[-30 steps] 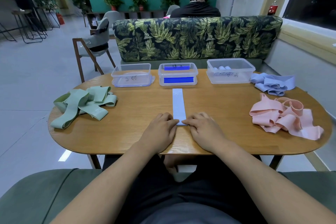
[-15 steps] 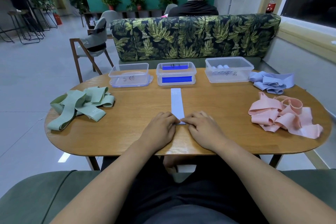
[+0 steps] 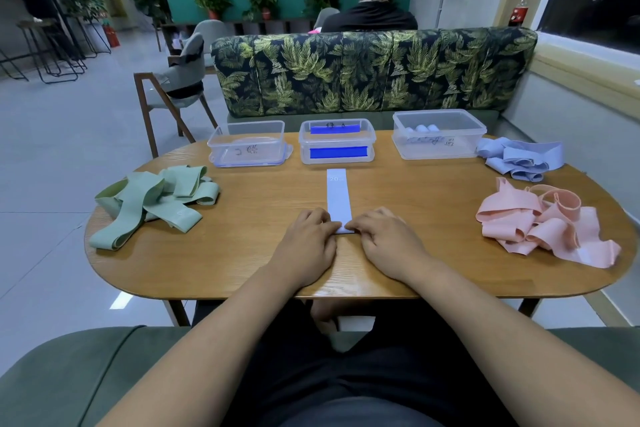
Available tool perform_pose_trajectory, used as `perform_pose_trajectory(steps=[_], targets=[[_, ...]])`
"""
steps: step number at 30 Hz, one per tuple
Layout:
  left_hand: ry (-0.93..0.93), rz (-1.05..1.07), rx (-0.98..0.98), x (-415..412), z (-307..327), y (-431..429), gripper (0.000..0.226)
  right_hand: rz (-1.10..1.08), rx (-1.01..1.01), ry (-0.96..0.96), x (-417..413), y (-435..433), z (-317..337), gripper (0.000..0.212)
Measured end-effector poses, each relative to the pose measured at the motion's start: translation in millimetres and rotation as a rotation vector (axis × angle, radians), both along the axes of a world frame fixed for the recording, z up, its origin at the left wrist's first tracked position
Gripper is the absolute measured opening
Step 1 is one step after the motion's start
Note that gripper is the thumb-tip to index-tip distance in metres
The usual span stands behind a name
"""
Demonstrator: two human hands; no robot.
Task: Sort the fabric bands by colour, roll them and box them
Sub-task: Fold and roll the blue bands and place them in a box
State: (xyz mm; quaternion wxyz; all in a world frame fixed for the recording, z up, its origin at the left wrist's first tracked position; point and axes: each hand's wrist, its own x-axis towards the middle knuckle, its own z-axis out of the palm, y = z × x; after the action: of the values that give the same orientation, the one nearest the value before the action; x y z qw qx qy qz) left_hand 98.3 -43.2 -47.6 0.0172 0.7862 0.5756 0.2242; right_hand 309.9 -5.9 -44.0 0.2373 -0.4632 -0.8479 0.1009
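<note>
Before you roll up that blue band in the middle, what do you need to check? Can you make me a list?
1. The blue band lies flat and straight on the table: ok.
2. The left hand and the right hand both pinch its near end: ok.
3. First fold tight and even: cannot tell, the hands hide it.
4. The band's far end is clear of the middle box: ok, a small gap shows.
5. The right box is open, with blue rolls inside: ok.

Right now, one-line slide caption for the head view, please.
Left hand and right hand pinch the near end of a light-blue band laid flat on the wooden table.
</note>
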Motion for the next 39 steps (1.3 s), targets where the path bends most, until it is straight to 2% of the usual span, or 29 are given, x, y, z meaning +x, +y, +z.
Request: perform_pose_trajectory(steps=[3, 5, 7, 9, 11, 16, 23, 30, 39], targets=[[-0.005, -0.009, -0.027, -1.5, -0.2, 5.5, 0.041, -0.007, 0.024, 0.012, -2.5, 5.9, -0.5, 0.029], [-0.073, -0.025, -0.015, -4.7, 1.7, 8.7, 0.043, -0.005, 0.037, 0.027, -3.6, 10.7, -2.8, 0.026], [-0.157, -0.056, -0.01, -9.7, 4.1, 12.4, 0.033, 0.005, 0.032, 0.043, -3.3, 16.2, -5.1, 0.023], [-0.155, -0.088, 0.007, -14.7, 4.1, 17.1, 0.017, 0.017, 0.024, 0.052, -2.5, 22.7, -5.9, 0.022], [-0.157, -0.09, 0.005, -18.1, 1.2, 22.6, 0.013, 0.03, 0.008, 0.063, -1.3, 27.8, -6.6, 0.022], [-0.218, -0.038, -0.004, -19.4, -10.9, 34.0, 0.015, 0.055, 0.007, 0.085, -0.1, 35.5, -13.5, 0.024], [-0.156, -0.072, 0.007, -16.9, -7.5, 20.4, 0.012, 0.085, 0.024, 0.043, 2.9, 16.8, -11.4, 0.024], [-0.128, -0.117, -0.015, -18.7, -11.2, -13.3, 0.031, 0.146, 0.082, 0.016, 12.5, -14.7, -13.6, 0.028], [-0.197, -0.07, 0.004, -18.0, -12.3, -11.9, 0.026, 0.139, 0.12, 0.077, 12.3, -17.3, -9.6, 0.022]])
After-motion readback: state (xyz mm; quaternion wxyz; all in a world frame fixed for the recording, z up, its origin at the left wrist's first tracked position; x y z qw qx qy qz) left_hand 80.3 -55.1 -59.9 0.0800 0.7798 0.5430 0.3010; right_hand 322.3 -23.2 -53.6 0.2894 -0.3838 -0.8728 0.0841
